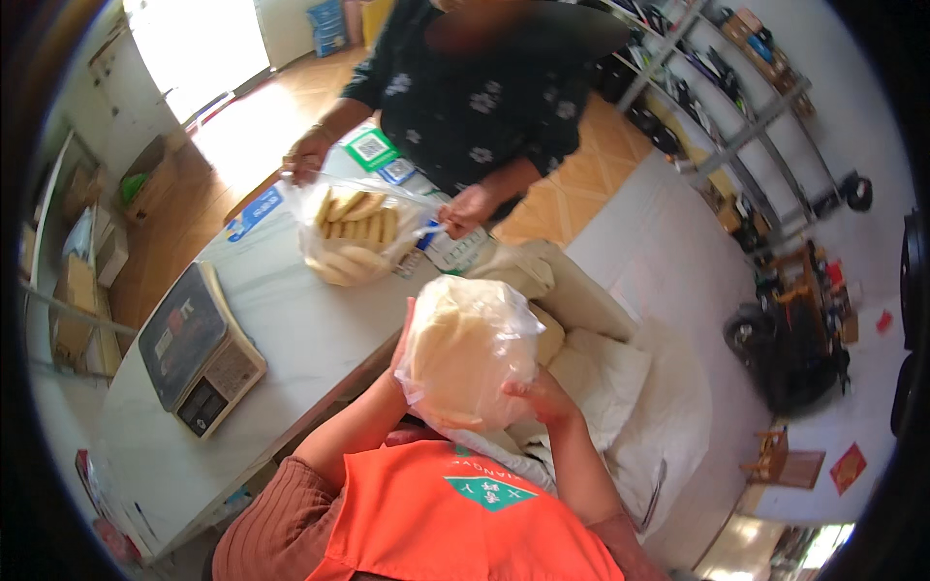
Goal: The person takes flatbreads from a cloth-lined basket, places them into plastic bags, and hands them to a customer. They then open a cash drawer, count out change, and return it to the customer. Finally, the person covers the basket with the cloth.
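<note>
Between my two hands is a clear plastic bag of pale round flatbreads [465,348], held up in front of my orange apron. My left hand [402,351] supports the bag's left side, its fingers mostly hidden behind it. At the lower right, my right hand [545,396] grips the bag with the thumb across the front. On the counter beyond, a second clear plastic bag [349,236] holds several stacked flatbreads. Another person, across the counter, pulls at that bag's handles with a left hand [468,210] and a right hand [309,154].
A digital scale [200,348] sits on the marble-patterned counter [305,348] at left. Cream cloth [603,363] lies to my right, with metal tongs [655,494] on it. Cards with printed codes [372,149] lie near the other person. Shelves [726,131] line the right wall.
</note>
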The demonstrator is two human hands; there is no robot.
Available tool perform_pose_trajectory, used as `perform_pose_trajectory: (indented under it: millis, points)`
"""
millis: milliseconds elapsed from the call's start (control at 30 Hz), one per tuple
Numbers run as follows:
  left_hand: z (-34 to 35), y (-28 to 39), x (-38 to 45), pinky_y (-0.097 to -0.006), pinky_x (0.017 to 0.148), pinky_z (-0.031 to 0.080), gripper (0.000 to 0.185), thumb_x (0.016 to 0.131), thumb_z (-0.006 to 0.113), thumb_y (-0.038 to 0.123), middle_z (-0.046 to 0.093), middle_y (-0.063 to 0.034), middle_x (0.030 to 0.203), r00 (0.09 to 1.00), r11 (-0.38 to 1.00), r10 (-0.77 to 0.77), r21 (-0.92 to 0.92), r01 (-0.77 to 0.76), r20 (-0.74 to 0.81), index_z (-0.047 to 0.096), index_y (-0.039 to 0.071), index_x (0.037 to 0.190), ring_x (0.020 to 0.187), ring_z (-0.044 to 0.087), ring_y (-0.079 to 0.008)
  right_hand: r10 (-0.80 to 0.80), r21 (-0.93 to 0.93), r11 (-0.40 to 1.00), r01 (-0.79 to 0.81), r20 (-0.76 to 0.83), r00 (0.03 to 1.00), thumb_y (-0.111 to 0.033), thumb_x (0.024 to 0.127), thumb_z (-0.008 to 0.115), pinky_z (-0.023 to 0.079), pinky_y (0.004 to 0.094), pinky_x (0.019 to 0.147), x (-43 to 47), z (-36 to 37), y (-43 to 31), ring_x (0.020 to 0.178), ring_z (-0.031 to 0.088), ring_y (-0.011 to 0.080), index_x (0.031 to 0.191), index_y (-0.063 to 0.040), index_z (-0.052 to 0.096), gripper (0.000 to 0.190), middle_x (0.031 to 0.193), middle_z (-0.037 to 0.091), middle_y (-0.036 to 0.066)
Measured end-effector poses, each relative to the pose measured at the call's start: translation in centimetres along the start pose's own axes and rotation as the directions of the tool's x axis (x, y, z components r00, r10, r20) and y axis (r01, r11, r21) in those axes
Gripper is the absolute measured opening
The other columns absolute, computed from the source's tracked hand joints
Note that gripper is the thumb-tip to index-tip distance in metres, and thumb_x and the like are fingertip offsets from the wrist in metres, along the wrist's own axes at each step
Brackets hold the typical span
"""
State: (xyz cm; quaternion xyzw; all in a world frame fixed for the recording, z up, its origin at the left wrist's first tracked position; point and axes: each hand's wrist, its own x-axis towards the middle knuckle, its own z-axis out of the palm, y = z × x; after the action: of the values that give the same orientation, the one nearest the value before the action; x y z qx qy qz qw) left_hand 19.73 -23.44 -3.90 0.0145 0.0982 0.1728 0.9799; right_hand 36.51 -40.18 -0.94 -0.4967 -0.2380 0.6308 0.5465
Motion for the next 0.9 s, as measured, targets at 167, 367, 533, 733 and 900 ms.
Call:
perform_pose_trajectory:
  millis: [167,367,533,733,900]
  points:
    - [-0.6,6.5,-0.9,-0.0348,0.093,0.051,0.069,0.099,0.039,0.065,0.068,-0.0095,0.115,0.948,0.61,0.297,0.787,-0.094,-0.117,0.063,0.007,0.127,0.101,0.064,-0.0185,-0.021,0.049,0.998,0.029,-0.169,0.985,-0.009,0.085,0.075,0.049,0.0334,0.095,3.0,4.3,-0.9,0.107,0.062,0.0194,0.128,-0.002,0.059,0.047,0.118,0.066,0.007]
    - [-5.3,18.7,-2.4,-0.0307,0.07,0.052,0.034,0.089,0.073,0.019,0.064,-0.0082,0.095,0.309,-0.009,0.95,0.994,-0.11,0.043,0.062,0.0,0.114,0.077,0.06,-0.0164,-0.096,-0.145,0.986,0.079,-0.118,0.988,-0.006,0.082,0.075,0.049,0.0343,0.095,9.1,8.2,-8.6,0.106,0.063,0.0191,0.124,-0.002,0.062,0.044,0.114,0.067,0.006]
    - [-5.9,26.2,-1.2,-0.0376,0.086,0.048,0.038,0.086,0.075,0.025,0.059,-0.0116,0.11,0.089,-0.429,0.903,0.881,0.201,0.42,0.061,0.002,0.113,0.096,0.059,-0.0235,-0.046,-0.279,0.958,0.061,0.061,0.997,-0.008,0.082,0.077,0.05,0.0316,0.094,16.9,10.2,-13.4,0.103,0.064,0.017,0.122,0.0,0.063,0.043,0.112,0.068,0.007]
    - [-5.9,26.7,-1.2,-0.0272,0.083,0.049,0.007,0.092,0.063,0.01,0.065,-0.0031,0.098,0.246,-0.173,0.936,0.938,-0.301,0.251,0.064,0.004,0.089,0.088,0.06,-0.0124,0.006,-0.638,0.745,0.193,0.297,0.955,-0.011,0.085,0.078,0.051,0.0278,0.087,28.0,13.9,-17.5,0.096,0.062,0.0093,0.113,-0.001,0.069,0.031,0.103,0.07,0.002]
    - [-4.9,26.6,-4.2,-0.0275,0.093,0.042,0.008,0.09,0.058,0.009,0.059,-0.0036,0.105,0.417,0.132,0.902,0.85,-0.511,0.111,0.062,0.003,0.086,0.097,0.055,-0.0115,0.044,-0.657,0.69,0.303,0.456,0.889,-0.011,0.087,0.076,0.05,0.0236,0.082,32.9,13.9,-14.4,0.09,0.06,0.0069,0.105,-0.003,0.073,0.02,0.096,0.069,-0.002]
